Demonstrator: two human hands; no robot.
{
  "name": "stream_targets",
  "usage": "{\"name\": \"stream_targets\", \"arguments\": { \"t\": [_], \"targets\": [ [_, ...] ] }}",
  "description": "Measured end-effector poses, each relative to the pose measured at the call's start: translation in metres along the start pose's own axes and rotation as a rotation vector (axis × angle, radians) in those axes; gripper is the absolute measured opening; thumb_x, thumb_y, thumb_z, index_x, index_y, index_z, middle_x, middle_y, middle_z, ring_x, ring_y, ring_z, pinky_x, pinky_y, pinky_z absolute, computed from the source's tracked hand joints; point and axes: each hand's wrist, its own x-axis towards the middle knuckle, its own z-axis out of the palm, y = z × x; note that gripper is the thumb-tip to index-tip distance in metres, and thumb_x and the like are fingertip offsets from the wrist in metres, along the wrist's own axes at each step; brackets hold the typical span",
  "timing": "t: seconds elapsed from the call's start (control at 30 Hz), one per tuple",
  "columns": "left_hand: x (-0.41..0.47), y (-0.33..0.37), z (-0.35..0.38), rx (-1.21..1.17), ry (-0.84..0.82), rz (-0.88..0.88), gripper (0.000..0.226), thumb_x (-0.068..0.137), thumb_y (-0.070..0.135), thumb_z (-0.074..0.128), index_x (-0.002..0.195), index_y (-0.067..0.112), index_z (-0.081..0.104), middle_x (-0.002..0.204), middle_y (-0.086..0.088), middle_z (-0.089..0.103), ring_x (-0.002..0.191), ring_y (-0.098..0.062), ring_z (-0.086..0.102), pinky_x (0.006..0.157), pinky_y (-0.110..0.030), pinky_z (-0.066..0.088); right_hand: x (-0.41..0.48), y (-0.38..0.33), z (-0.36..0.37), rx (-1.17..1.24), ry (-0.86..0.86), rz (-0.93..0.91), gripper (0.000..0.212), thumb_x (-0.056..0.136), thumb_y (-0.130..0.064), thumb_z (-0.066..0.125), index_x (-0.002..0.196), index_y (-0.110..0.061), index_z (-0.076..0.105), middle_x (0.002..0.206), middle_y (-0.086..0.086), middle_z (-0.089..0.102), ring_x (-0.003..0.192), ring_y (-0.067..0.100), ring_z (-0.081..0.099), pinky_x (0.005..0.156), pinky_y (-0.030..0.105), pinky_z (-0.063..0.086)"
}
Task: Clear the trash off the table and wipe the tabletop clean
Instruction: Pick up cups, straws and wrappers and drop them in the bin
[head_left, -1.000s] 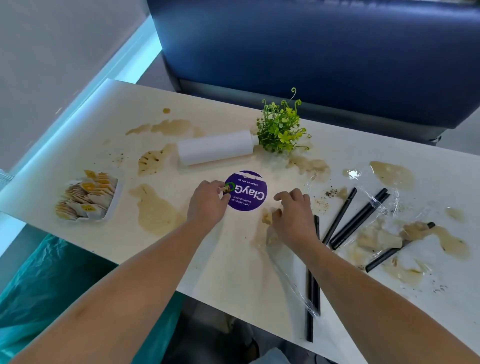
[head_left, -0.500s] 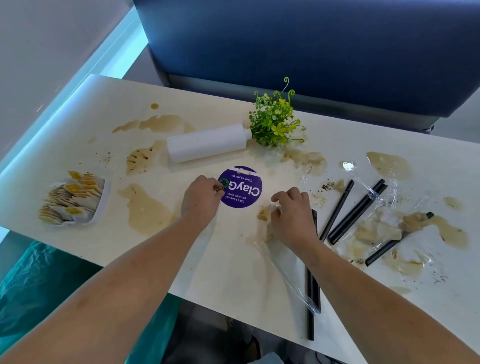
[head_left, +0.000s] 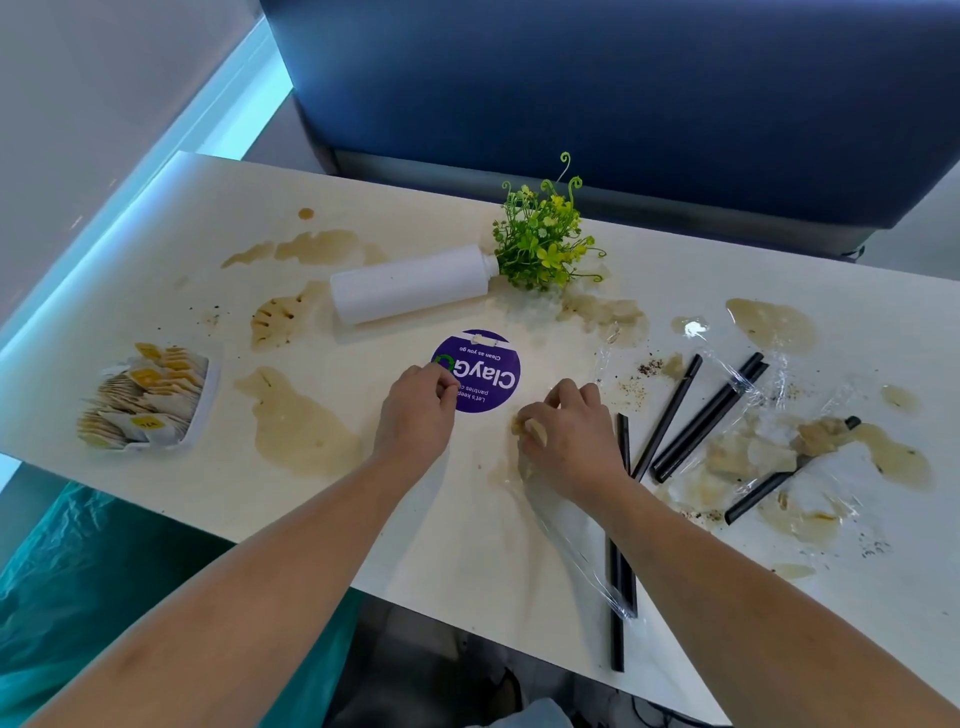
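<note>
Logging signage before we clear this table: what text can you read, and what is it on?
"ClayGo": big white letters on the round purple sign, upside down to the camera.
"Clean as you go": small line, same sign.
"Let's keep" and "pantries c": same sign, the rest hidden under the left hand.
Yellow labels on the sachets in the tray: too blurred to read.
White bottle: no text shows.

Blue bench (head_left: 623, 104), sachet tray (head_left: 203, 402)
</note>
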Motion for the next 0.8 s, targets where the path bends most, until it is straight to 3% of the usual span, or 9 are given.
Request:
{"name": "stream_targets", "arguments": {
  "t": [0.1,0.23,0.3,0.6,0.8],
  "targets": [
    [-0.01,0.0,0.003,-0.038,0.015,0.022,0.006,0.098,0.023,0.062,0.102,0.025,0.064,0.097,0.006,0.064,0.076,-0.009,0.062,0.063,-0.02,0.043,0.0,-0.001,0.0,-0.017,0.007,0.006,0.024,0.093,-0.037,0.063,0.114,-0.031,0.073,0.106,-0.003,0.048,0.103,0.024,0.039,0.083,0.035,0.034],
    [-0.019,0.002,0.006,-0.076,0.019,0.072,0.018,0.099,0.02,0.059,0.116,0.025,0.063,0.098,0.005,0.064,0.074,-0.011,0.062,0.071,-0.028,0.052,0.002,-0.005,0.002,-0.024,0.034,0.016,0.02,0.095,-0.036,0.063,0.11,-0.03,0.074,0.105,-0.003,0.048,0.104,0.024,0.039,0.084,0.034,0.032],
    [-0.023,0.003,0.007,-0.08,0.013,0.085,0.021,0.1,0.019,0.057,0.118,0.027,0.064,0.097,0.005,0.063,0.075,-0.01,0.061,0.07,-0.026,0.05,0.003,-0.007,0.004,-0.029,0.039,0.019,0.019,0.096,-0.035,0.062,0.108,-0.028,0.075,0.106,-0.002,0.049,0.105,0.025,0.04,0.085,0.035,0.034],
    [-0.045,0.01,0.005,-0.111,-0.056,0.123,0.017,0.096,0.015,0.063,0.105,0.023,0.075,0.104,0.004,0.063,0.087,-0.01,0.062,0.076,-0.011,0.046,-0.008,-0.005,-0.003,-0.007,0.038,0.027,0.02,0.095,-0.032,0.063,0.106,-0.019,0.073,0.107,0.0,0.054,0.105,0.027,0.043,0.086,0.038,0.039],
    [-0.069,0.019,0.008,-0.147,-0.07,0.101,0.012,0.087,0.014,0.07,0.094,0.02,0.078,0.097,0.006,0.066,0.081,-0.004,0.065,0.073,-0.004,0.047,-0.025,0.014,-0.014,0.026,-0.063,-0.031,0.018,0.096,-0.028,0.06,0.106,-0.021,0.073,0.1,-0.003,0.065,0.097,0.024,0.049,0.087,0.042,0.044]
  ]
}}
